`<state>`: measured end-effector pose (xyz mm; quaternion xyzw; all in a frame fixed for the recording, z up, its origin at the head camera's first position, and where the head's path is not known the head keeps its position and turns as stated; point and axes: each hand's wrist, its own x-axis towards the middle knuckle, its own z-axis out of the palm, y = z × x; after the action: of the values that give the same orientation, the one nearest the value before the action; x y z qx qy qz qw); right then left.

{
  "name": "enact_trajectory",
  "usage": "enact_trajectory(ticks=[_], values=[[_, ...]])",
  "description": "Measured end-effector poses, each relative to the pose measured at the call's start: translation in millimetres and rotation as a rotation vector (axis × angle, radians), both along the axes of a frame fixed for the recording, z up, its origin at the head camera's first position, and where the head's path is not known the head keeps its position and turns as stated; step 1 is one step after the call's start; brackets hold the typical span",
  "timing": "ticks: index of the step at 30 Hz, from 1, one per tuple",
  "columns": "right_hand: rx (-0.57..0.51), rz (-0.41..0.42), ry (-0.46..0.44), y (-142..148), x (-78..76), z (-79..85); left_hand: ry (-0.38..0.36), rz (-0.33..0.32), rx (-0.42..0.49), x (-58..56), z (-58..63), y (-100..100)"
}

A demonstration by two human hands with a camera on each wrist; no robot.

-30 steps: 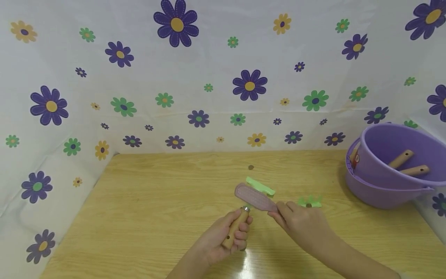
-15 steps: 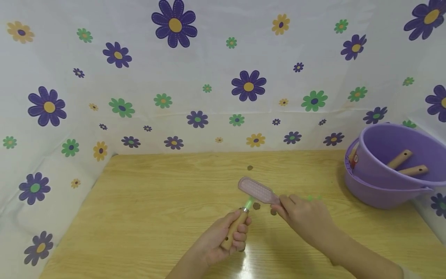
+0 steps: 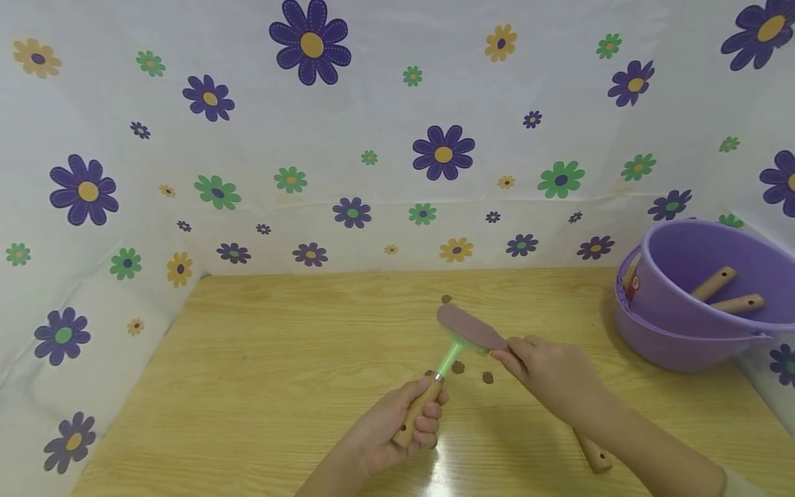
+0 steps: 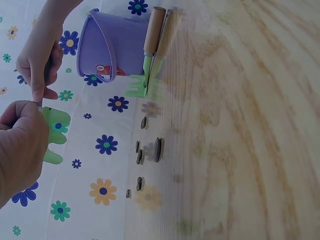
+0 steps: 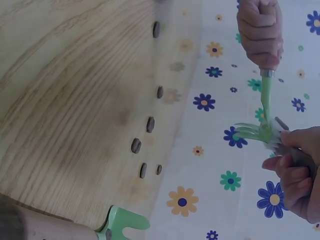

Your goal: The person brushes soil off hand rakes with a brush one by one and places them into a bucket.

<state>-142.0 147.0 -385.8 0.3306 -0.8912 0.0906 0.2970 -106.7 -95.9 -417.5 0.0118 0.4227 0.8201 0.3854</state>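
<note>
My left hand (image 3: 406, 417) grips the wooden handle of a green hand rake (image 3: 448, 357), held up over the table. Its bent tines show in the left wrist view, and in the right wrist view the rake head (image 5: 260, 131) meets pale bristles. My right hand (image 3: 546, 376) holds a mauve flat-backed brush (image 3: 468, 326) by its handle. From the head view, the brush covers most of the rake's head. Beneath my right forearm lies a second wooden-handled tool (image 3: 593, 452); its green fork-like end (image 4: 137, 86) shows in the left wrist view.
Several small brown stones (image 3: 487, 377) are scattered on the wooden table (image 3: 279, 373). At the right stand nested purple buckets (image 3: 677, 345), with wooden handles (image 3: 714, 283) sticking up inside the upper one. A flower-printed white cloth (image 3: 373, 103) hangs behind the table.
My right hand and the brush have moved up and right. The brush has turned from its dotted face to its plain one. The rake's green shank shows more, and the loose tool's handle has come into sight.
</note>
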Motion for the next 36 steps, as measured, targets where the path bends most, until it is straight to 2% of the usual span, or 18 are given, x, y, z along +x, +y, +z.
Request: enact_trajectory(ticks=[4,6,8,11,13,17,24,31,36], values=[[-0.066,-0.062,-0.409,4,-2.8,6.8,0.017,-0.009,0.002,0.2,-0.2,-1],[-0.136,-0.088,-0.64,7,-5.8,9.8,0.025,-0.014,0.008,0.4,-0.3,-1],[-0.231,-0.081,-0.828,11,-9.7,11.2,0.022,-0.016,0.015,0.5,-0.9,-1],[-0.359,-0.046,-1.051,17,-15.7,11.4,0.006,-0.019,0.024,0.5,-1.9,-1],[-0.414,-0.015,-1.136,21,-18.8,10.5,-0.004,-0.022,0.032,0.3,-2.4,-1],[-0.455,0.041,-1.221,26,-22.1,6.4,0.006,-0.035,0.04,-0.1,-3.5,1],[-0.47,0.116,-1.272,30,-24.9,-3.4,0.022,-0.022,-0.017,0.4,-1.5,1],[-0.455,0.06,-1.255,29,-24.5,-11.1,0.001,-0.016,-0.013,0.6,0.7,0],[-0.445,-0.02,-1.22,26,-23.5,-13.7,0.004,-0.021,0.03,0.8,1.3,-1]])
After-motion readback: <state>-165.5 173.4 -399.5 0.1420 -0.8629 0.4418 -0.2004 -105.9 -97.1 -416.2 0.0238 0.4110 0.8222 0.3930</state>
